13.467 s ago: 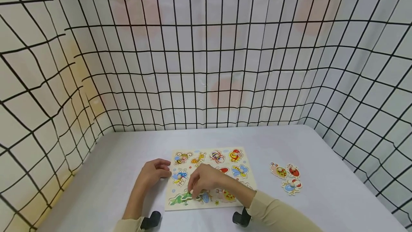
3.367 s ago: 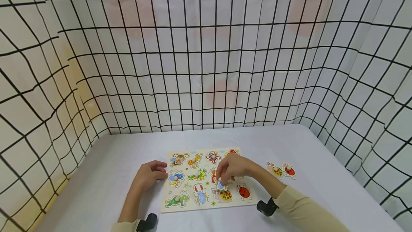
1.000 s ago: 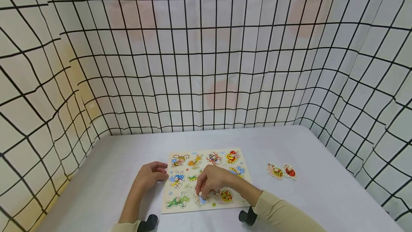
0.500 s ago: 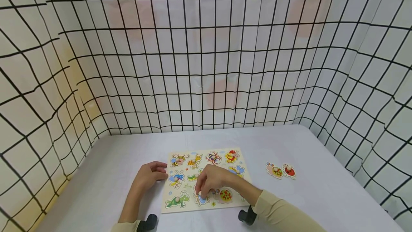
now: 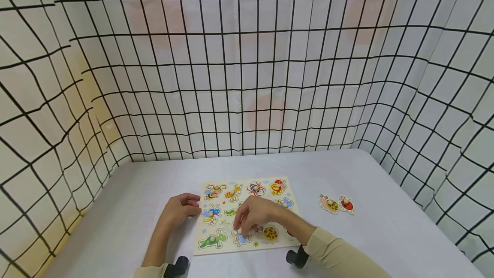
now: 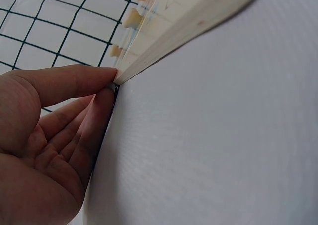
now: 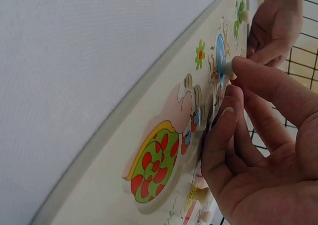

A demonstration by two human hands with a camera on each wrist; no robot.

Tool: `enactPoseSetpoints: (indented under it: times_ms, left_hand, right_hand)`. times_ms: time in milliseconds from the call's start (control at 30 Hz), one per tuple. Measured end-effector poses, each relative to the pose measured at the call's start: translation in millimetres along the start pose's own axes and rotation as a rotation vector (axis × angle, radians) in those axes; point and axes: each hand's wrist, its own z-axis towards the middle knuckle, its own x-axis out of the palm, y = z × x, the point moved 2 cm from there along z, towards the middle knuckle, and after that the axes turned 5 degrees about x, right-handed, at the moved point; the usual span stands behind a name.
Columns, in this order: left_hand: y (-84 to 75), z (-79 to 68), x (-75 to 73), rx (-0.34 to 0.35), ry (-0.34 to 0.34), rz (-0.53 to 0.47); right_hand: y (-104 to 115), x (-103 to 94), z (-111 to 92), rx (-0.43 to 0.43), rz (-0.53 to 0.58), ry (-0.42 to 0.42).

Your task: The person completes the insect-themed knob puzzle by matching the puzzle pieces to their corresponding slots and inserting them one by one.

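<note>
A wooden insect peg-puzzle board (image 5: 231,249) lies on the table. At its left edge rests my left hand (image 5: 179,211); in the left wrist view the thumb (image 6: 94,79) and fingertips touch the board's corner. My right hand (image 5: 254,213) is over the front row, at the blue beetle piece (image 5: 241,240), which lies in its matching slot. In the right wrist view the thumb tip is beside the beetle's knob (image 7: 227,70), and the other fingers are loosely bent. Right of the beetle is the snail's recess (image 5: 270,234). The hand and forearm hide parts of the middle and right columns.
Two loose pieces, a snail (image 5: 329,204) and a ladybird (image 5: 346,205), lie right of the board. A grasshopper piece (image 5: 212,240) and several other knobbed insects sit in the board. Behind the white table stands a wall of black grid (image 5: 247,110).
Earlier my right hand was at the grasshopper, then carried the blue beetle from the right to its slot. Just now its fingers have spread slightly off the knob. The left hand stays put.
</note>
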Motion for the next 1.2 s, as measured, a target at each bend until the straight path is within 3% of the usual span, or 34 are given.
enactPoseSetpoints:
  times_ms: [667,1200]
  left_hand:
    - [1.4,-0.4,-0.2,0.002,0.002,0.004]
    - [1.5,-0.8,-0.9,0.002,0.003,0.009]
  right_hand:
    - [-13,-26.4,-16,0.036,0.028,-0.053]
    - [-49,-65.0,-42,0.066,0.002,-0.161]
